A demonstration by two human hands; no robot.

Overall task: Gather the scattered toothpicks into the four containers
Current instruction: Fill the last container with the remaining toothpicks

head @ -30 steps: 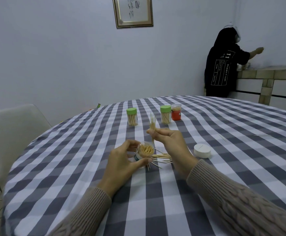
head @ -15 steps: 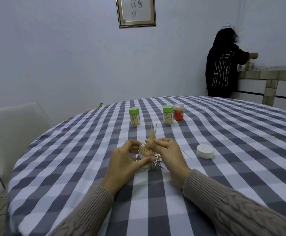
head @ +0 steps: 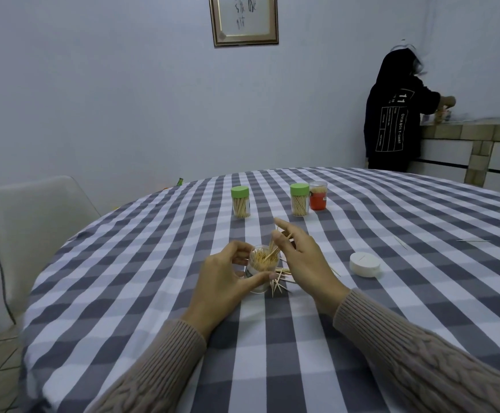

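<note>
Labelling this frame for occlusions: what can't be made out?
Head view only:
- Lower part of open container: covered by left hand.
- Loose toothpicks on the tablecloth: partly behind right hand, too thin to count.
- Orange container: whether capped, too small.
- Picture frame: cut off by the top edge.

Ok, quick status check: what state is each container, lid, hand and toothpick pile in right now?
Open container: upright, uncapped, nearly full.
Left hand: holds that container.
Right hand: feeding toothpicks into it.
White lid: off, lying on the table.
Two green-capped jars: capped, upright.
Red jar: upright, holds toothpicks.
Loose toothpicks: scattered beside the container.
</note>
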